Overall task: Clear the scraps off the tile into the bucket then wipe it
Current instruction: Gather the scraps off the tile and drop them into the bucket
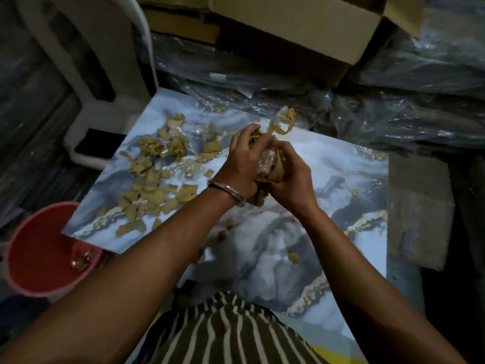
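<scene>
A marbled blue-grey tile (pixel 328 164) with gold veins lies in front of me. Several tan paper scraps (pixel 154 185) mixed with clear tape cover its left part, and one small scrap (pixel 293 257) lies near the middle. Above the tile's centre, my left hand (pixel 241 158), with a metal bangle on the wrist, and my right hand (pixel 291 179) press together on a bunch of scraps and tape (pixel 269 166). Loose tape ends (pixel 282 124) stick out above the fingers. A red bucket (pixel 34 258) sits low at the left, partly under the tile's corner, holding a few scraps.
Plastic-wrapped bundles (pixel 393 111) and cardboard boxes (pixel 301 30) crowd the far side. A white plastic chair (pixel 86 82) stands at the back left. A flat cardboard piece (pixel 417 206) lies along the tile's right edge. My striped shirt (pixel 231 332) shows at the bottom.
</scene>
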A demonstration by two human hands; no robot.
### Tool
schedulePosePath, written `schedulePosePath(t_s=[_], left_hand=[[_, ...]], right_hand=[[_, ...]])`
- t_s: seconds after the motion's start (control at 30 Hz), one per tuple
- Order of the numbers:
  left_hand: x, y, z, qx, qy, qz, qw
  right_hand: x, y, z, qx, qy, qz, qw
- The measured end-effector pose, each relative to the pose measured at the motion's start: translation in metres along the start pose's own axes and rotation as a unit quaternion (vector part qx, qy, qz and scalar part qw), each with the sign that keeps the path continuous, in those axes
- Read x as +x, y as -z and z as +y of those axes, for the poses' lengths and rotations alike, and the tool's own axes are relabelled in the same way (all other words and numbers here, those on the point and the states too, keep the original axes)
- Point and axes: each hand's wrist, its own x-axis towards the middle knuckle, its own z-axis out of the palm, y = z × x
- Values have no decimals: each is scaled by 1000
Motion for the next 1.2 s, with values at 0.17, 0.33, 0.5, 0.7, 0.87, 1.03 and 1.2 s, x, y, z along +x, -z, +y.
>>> schedulePosePath(t_s=[0.17, 0.33, 0.5, 0.7, 0.87, 1.03, 1.2], left_hand=[[-47, 69, -48, 7, 57, 46, 997], [-114, 144, -105, 28, 115, 99, 988], [-189, 227, -164, 41, 186, 123, 974], [-284, 302, -239, 67, 266, 156, 949], [-353, 333, -299, 73, 333, 181, 922], [-403, 330, -383, 79, 386, 198, 898], [-440, 293, -474, 74, 418, 202, 883]], right_hand=[[12, -71, -54, 25, 53, -68, 996], [5, -163, -114, 26, 92, -131, 987], [-10, -270, -181, 51, 124, -188, 973], [-34, -397, -247, 69, 162, -269, 947], [-53, -493, -265, 64, 144, -335, 929], [-52, -585, -268, 29, 186, -408, 894], [-48, -679, -221, -10, 177, -458, 871]])
